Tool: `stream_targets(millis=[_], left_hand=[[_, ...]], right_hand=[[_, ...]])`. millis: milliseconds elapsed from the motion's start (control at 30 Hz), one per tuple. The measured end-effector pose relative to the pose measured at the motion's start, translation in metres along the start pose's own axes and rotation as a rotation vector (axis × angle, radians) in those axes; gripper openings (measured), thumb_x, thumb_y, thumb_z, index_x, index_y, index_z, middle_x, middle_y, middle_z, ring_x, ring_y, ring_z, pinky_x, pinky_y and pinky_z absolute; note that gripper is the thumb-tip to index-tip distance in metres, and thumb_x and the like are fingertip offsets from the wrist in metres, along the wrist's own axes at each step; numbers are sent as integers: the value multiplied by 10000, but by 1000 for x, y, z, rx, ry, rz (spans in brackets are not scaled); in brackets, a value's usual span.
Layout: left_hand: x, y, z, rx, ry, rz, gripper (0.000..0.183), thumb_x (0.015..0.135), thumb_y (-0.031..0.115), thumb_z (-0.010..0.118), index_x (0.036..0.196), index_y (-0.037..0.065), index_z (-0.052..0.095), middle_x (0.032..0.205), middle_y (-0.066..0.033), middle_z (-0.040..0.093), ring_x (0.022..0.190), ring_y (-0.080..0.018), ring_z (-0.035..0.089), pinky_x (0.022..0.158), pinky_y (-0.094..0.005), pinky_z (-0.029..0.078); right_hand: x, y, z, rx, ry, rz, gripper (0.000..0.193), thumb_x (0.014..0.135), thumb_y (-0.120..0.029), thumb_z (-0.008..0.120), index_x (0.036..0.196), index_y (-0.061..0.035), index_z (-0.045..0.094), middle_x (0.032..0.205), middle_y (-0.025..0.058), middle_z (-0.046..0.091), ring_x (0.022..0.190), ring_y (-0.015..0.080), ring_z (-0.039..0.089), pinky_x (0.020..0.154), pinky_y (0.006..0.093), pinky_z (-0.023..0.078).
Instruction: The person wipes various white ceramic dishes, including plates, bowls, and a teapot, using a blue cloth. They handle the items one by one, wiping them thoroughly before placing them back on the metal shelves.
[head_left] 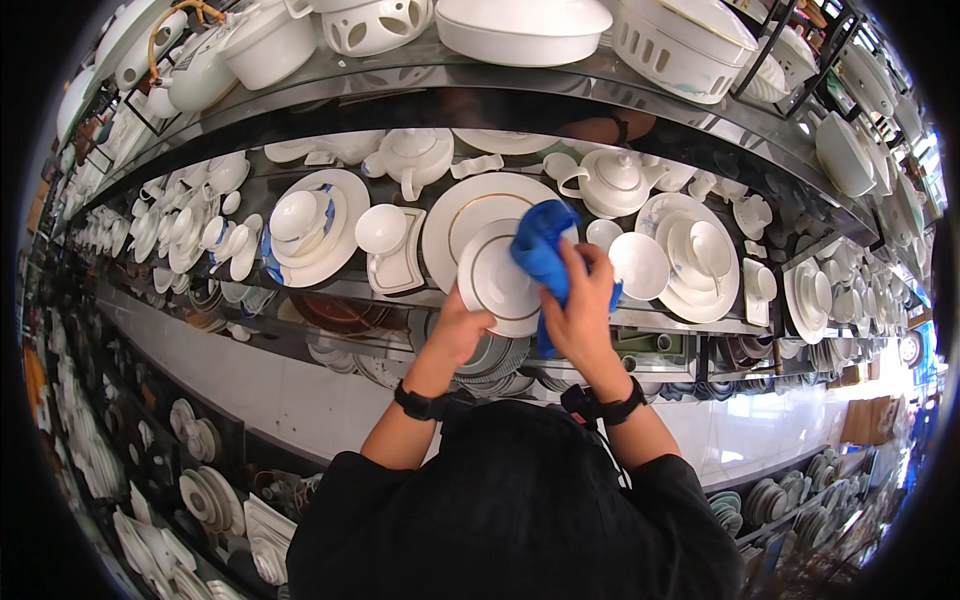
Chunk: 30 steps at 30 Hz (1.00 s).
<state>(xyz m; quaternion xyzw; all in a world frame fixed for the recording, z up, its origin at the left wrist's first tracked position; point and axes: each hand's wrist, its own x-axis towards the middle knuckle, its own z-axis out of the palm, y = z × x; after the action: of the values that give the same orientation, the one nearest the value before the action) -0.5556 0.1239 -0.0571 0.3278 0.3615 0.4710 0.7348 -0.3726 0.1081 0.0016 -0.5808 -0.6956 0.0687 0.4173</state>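
A white plate (497, 284) with a dark ring around its well is held tilted in front of the shelf. My left hand (459, 330) grips its lower left rim, thumb on top. Bunched in my right hand (583, 303) is a blue cloth (545, 250), which lies against the plate's right side and covers part of it. A tail of the cloth hangs below that hand. Behind the held plate, a larger gold-ringed plate (445, 228) rests on the shelf, partly hidden. Right of the cloth sits a white bowl (640, 266).
Close by on the shelf stand a cup (381, 230), a teapot (613, 182), and stacked plates and bowls (690, 290). Overhead, a shelf edge (480, 78) carries casserole dishes (524, 30). Lower shelves hold more plates. Behind me is a pale floor (290, 385) and further dish racks.
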Motion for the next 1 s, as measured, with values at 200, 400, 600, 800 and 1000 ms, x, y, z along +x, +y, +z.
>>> stream_targets(millis=[200, 400, 600, 800, 1000], left_hand=[[-25, 11, 17, 171, -179, 240, 881, 640, -155, 416, 1471, 55, 213, 1344, -100, 438, 1212, -207, 483, 1001, -319, 424], [-38, 12, 2, 231, -91, 234, 817, 643, -148, 492, 1421, 55, 345, 1223, -48, 517, 1059, -132, 532, 737, -245, 482], [-47, 2, 4, 195, -100, 294, 864, 596, -143, 468, 1429, 25, 317, 1258, -61, 504, 1155, -163, 494, 1001, -289, 388], [-57, -6, 3, 212, -88, 318, 857, 607, -115, 491, 1432, 19, 301, 1319, -83, 480, 1220, -188, 469, 1056, -333, 353], [-68, -4, -12, -105, -127, 112, 682, 930, 295, 628, 1455, 27, 285, 1351, -93, 479, 1236, -213, 481, 1053, -368, 380]], right_hand=[[-8, -31, 24, -64, -99, -27, 628, 690, -96, 749, 1284, -128, 549, 1140, 190, 500, 1017, 374, 498, 844, 443, 428], [-19, -29, 22, 151, -196, -290, 554, 613, 6, 657, 1135, -177, 619, 1014, 153, 514, 929, 352, 523, 767, 419, 435], [-13, -23, 27, -28, -75, -242, 552, 599, 3, 633, 1121, -175, 612, 1009, 146, 520, 908, 348, 519, 758, 427, 438], [-13, -25, 30, 81, 28, 42, 658, 612, 50, 643, 1242, -104, 535, 986, 187, 524, 923, 383, 520, 793, 444, 449], [-31, -46, 27, 69, -201, -228, 712, 588, 27, 637, 1281, -137, 613, 940, 154, 534, 858, 346, 537, 735, 417, 456]])
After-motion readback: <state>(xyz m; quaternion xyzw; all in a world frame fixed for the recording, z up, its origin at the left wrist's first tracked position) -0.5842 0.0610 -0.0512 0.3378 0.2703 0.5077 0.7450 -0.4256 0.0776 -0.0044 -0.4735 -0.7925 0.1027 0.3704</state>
